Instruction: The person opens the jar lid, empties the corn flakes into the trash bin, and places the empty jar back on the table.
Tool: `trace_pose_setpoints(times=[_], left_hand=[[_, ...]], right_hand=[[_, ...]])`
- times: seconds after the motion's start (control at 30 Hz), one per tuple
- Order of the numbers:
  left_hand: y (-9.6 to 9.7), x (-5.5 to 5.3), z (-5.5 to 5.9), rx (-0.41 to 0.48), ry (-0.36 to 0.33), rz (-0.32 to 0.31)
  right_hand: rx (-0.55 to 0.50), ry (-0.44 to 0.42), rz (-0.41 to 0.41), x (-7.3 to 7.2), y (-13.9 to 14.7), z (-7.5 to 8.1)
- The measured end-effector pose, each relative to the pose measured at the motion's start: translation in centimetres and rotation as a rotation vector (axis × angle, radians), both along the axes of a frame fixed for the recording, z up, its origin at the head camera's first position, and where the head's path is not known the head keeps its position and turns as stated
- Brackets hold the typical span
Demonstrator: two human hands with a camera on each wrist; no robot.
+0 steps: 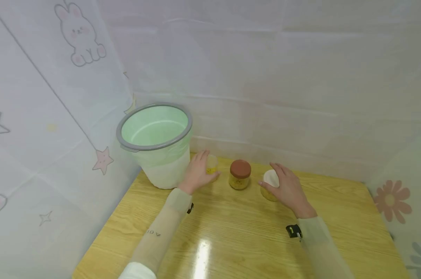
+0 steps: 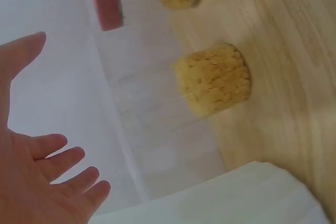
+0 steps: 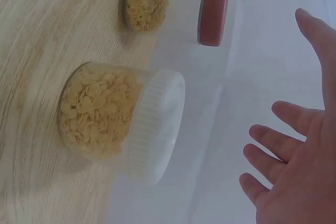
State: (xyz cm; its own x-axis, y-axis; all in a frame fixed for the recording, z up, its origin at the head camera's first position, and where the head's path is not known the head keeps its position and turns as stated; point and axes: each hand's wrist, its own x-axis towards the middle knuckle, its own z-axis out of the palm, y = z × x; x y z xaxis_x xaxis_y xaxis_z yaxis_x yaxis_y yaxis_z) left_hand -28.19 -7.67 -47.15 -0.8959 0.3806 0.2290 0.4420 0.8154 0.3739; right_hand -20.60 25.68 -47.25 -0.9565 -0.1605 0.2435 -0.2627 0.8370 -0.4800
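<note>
A: What lies closest to you?
B: Your beige sleeves (image 1: pixel 161 240), reaching over the wood-grain table (image 1: pixel 245 240).
A: And your hands?
B: Your right hand (image 1: pixel 289 190) is unclenched, grasping nothing, beside the white-lidded jar (image 3: pixel 102 111). Your left hand (image 1: pixel 197 174) is just as loose, fingers spread near the clear jar (image 2: pixel 212 80).
A: Where do the jars stand?
B: Upright in a spaced row before you, yellow flakes inside each, the red-lidded jar (image 1: pixel 240 174) between the others.
A: Beyond?
B: The grey-rimmed bucket (image 1: pixel 154 146) to your left, then the pale backdrop (image 1: pixel 266 77).
</note>
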Motion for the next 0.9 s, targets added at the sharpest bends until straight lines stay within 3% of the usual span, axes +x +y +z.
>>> trace_pose_setpoints(times=[0.33,0.47,0.6,0.9], left_hand=[[-0.2,-1.6,-3.9,0.258,-0.130,0.122],[0.1,-2.4,-5.5,0.370,-0.169,0.197],[0.2,-2.9,-6.1,0.422,-0.184,0.254],[0.4,-3.6,-6.9,0.481,-0.158,0.237]], right_hand=[[-0.033,0.016,0.007,0.8,-1.0,0.5],[-0.039,0.022,0.015,1.0,-1.4,0.6],[-0.045,0.006,0.017,1.1,-1.8,0.4],[-0.054,0.005,0.013,1.5,-2.1,0.1]])
